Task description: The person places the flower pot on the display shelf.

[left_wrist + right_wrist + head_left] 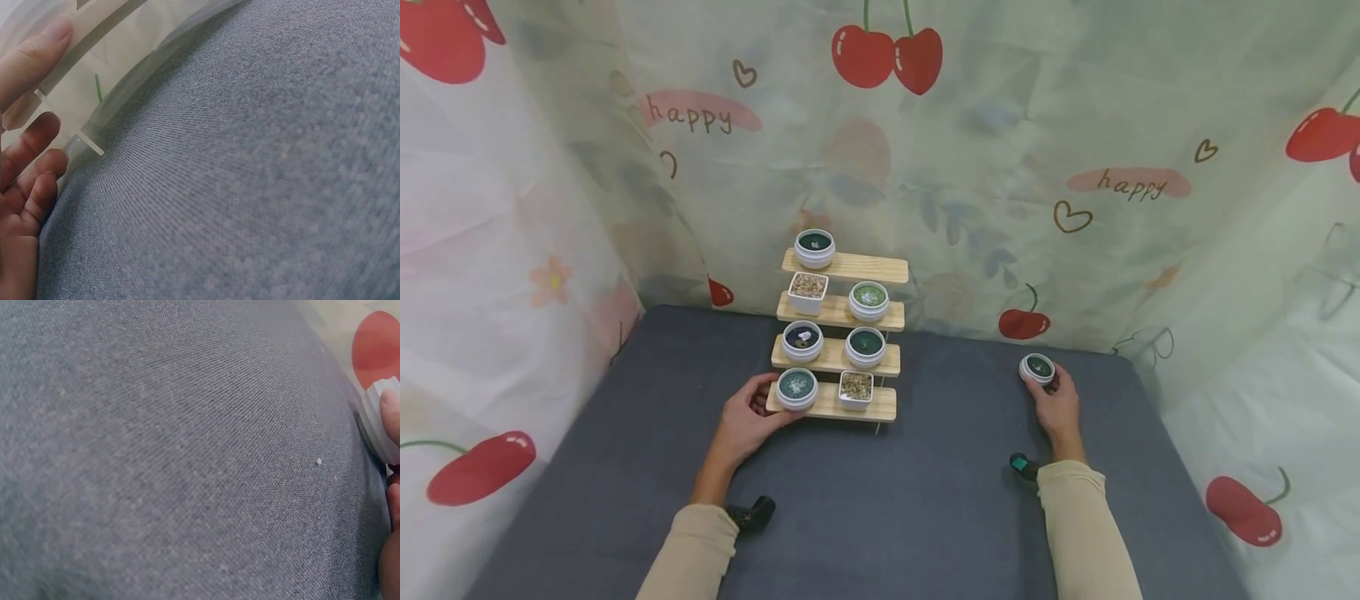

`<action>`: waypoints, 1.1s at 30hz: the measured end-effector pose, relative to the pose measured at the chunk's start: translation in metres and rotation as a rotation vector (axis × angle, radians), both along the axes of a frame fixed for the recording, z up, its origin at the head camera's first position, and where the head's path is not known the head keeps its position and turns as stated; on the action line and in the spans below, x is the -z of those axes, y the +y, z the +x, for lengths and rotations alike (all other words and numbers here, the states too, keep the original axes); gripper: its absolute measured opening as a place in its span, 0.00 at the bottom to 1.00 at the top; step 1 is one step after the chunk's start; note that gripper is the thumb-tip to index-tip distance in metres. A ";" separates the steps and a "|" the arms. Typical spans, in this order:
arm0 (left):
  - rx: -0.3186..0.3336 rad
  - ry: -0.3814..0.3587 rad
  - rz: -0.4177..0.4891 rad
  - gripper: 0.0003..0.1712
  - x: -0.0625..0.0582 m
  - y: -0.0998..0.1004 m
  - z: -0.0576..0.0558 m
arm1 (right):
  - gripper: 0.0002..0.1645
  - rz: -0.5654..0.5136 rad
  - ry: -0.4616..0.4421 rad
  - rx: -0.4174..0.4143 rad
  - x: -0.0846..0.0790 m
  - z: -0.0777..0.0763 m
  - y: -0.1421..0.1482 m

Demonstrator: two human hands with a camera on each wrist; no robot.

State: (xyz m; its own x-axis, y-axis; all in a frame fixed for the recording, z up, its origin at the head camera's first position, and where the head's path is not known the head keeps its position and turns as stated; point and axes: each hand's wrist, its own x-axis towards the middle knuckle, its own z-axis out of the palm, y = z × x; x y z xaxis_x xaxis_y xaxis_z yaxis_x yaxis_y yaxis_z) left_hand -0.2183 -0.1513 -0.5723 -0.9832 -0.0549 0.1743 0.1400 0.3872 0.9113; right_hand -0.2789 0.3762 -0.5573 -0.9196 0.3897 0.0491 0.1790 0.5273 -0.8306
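A small round white pot (797,389) with a grey-green filling sits at the left end of the lowest step of a wooden tiered stand (827,403). My left hand (747,421) holds this pot from the left side, thumb at its front; in the left wrist view the thumb (37,53) lies along the plank's edge and the other fingers curl below it. Far to the right, my right hand (1060,407) grips another round white pot (1037,368) with a dark green filling. The right wrist view catches only part of that ribbed pot (377,422), close over the cloth.
Several round pots and square pots (856,390) stand on the steps, the topmost round one (815,248) at the left. A dark grey cloth (955,483) covers the table. Curtains printed with cherries (887,58) hang close behind the stand and at both sides.
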 end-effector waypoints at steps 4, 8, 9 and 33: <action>-0.003 0.006 -0.006 0.40 0.000 0.001 0.000 | 0.42 0.013 0.007 0.002 0.000 0.001 -0.001; 0.002 0.010 -0.007 0.40 0.000 0.004 0.000 | 0.41 0.033 0.016 0.005 -0.001 0.004 -0.002; 0.007 0.011 -0.007 0.41 0.000 0.004 0.000 | 0.41 0.038 0.016 0.007 -0.001 0.005 -0.002; 0.008 -0.007 0.005 0.42 -0.002 0.001 0.001 | 0.40 -0.103 0.130 -0.055 -0.047 -0.006 -0.041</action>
